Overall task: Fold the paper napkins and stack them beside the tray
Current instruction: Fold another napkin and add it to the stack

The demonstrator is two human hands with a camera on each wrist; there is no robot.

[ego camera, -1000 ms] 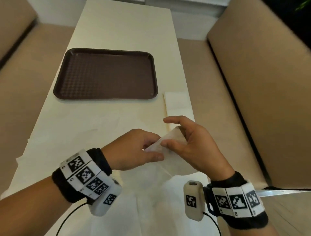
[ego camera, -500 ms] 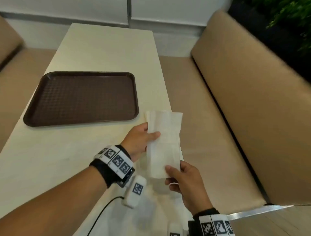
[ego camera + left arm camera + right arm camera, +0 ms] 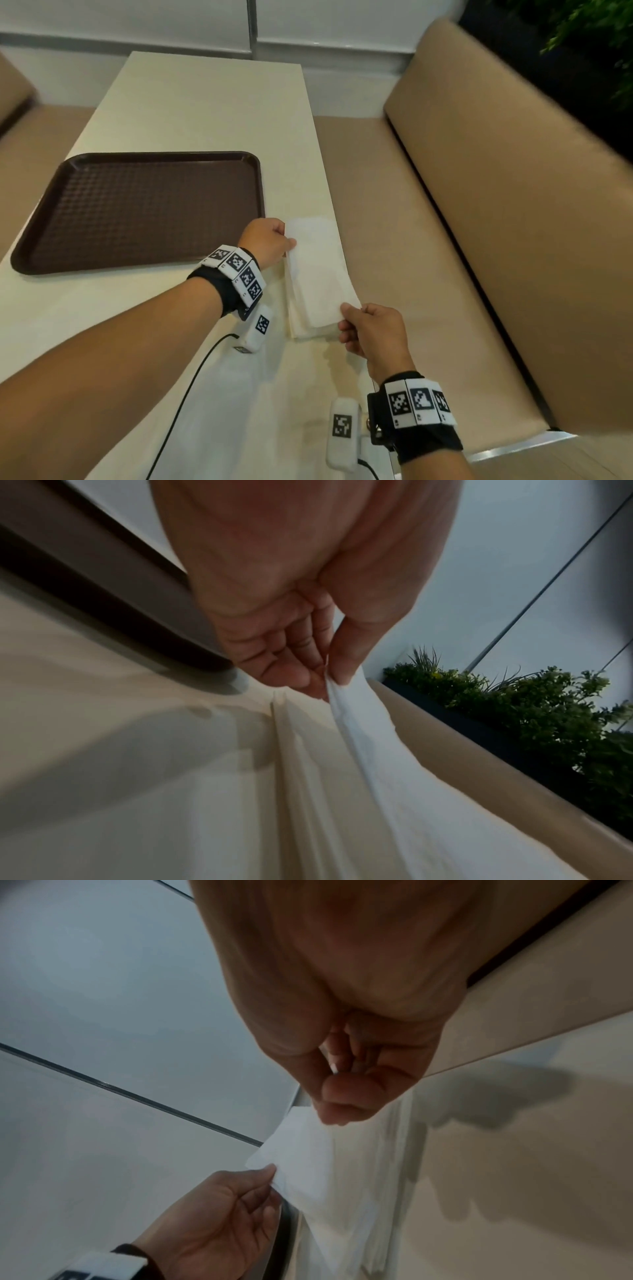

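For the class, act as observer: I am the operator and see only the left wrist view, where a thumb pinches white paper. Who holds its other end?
Observer: The right hand pinches the near end of the folded napkin; the left hand pinches the far end.
Operator: What lies below it?
Observer: A stack of folded napkins on the table.
Operator: Where is the stack?
Observer: Right of the brown tray, by the table's edge.

Head view downward; wrist views close-up.
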